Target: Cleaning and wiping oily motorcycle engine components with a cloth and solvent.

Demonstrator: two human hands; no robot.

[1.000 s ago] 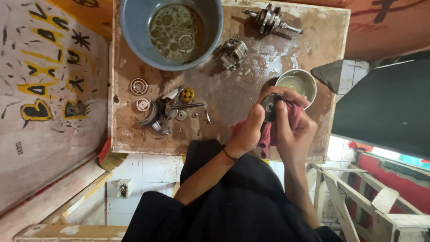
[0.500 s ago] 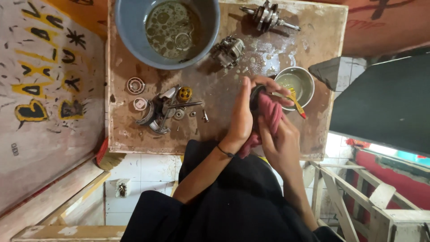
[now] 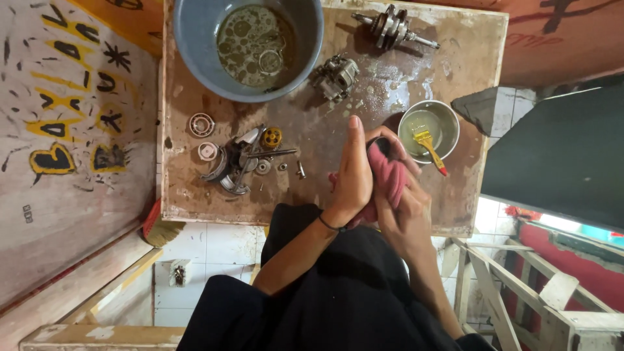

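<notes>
Work surface: a stained brown wooden table (image 3: 312, 195), wet and oily, set over a white tiled floor (image 3: 214, 250).
Room: a painted wall panel (image 3: 65, 130) with yellow and black marks on the left; a wooden frame (image 3: 513, 286) at lower right.
Blue basin (image 3: 188, 39): at the table's top edge, holding murky liquid with round parts lying in it.
Metal bowl (image 3: 448, 117): just beyond the hands, holding pale liquid; a yellow-bristled brush (image 3: 430, 148) with a red handle leans across its rim.
Loose parts: a crankshaft (image 3: 393, 27) at the top; a small engine part (image 3: 335, 77) beside the basin; bearings, clutch pieces and a yellow gear (image 3: 271, 138) on the left.
Left hand (image 3: 354, 172): fingers straight, flat against the red rag (image 3: 390, 179).
Right hand (image 3: 406, 211): curled under the rag, gripping it; a dark part shows at the rag's top edge.
Change: half a second ago the brush was above the right hand; it now rests in the bowl.
</notes>
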